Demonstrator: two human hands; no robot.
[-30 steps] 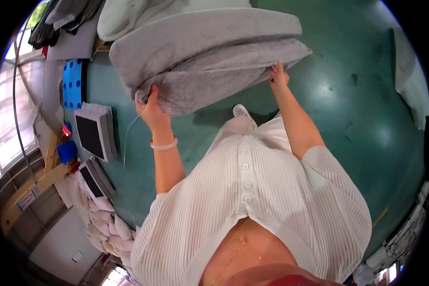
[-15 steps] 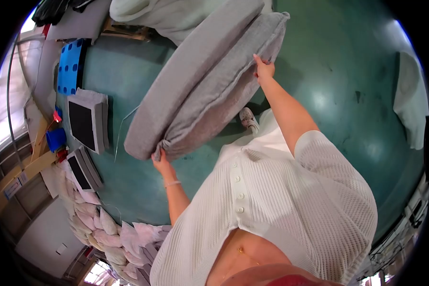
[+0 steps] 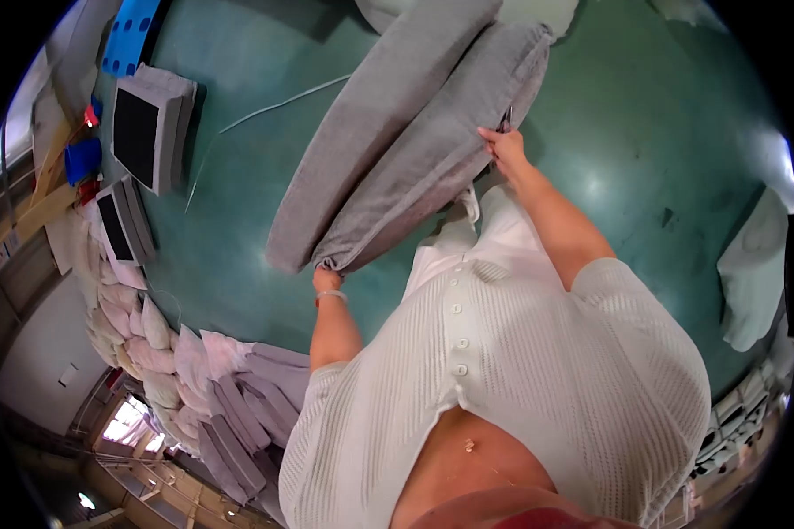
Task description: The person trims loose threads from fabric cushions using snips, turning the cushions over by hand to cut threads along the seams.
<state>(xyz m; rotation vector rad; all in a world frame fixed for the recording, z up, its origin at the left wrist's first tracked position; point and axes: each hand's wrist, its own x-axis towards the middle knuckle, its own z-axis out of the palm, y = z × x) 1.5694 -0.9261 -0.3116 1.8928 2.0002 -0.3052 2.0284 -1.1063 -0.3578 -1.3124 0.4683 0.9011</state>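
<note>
A large grey plush cushion (image 3: pixel 441 141) hangs tilted in front of me, with a deep crease splitting it into two long parts; whether these are two pieces or one folded piece I cannot tell. At its lower left end, my left hand (image 3: pixel 328 280) is closed on a bunched corner of the nearer part. My right hand (image 3: pixel 505 150) pinches the seamed edge of that same part further up on the right, fingers closed on the fabric. A small dark spot shows at the edge just above these fingers. The cushion's far end runs out of the top of the view.
Grey cushions with black panels (image 3: pixel 137 132) stand on the green floor (image 3: pixel 229 256) at left, near a blue bin (image 3: pixel 83 160). A pale cord (image 3: pixel 282 108) crosses the floor. Pillows (image 3: pixel 154 353) and grey cushions (image 3: pixel 247 423) pile up lower left. Pale fabric (image 3: pixel 754 273) lies at right.
My view has shifted, and the surroundings at left sit higher in it. The cushion's lower left end has moved right and up in view, with both hands still on it.
</note>
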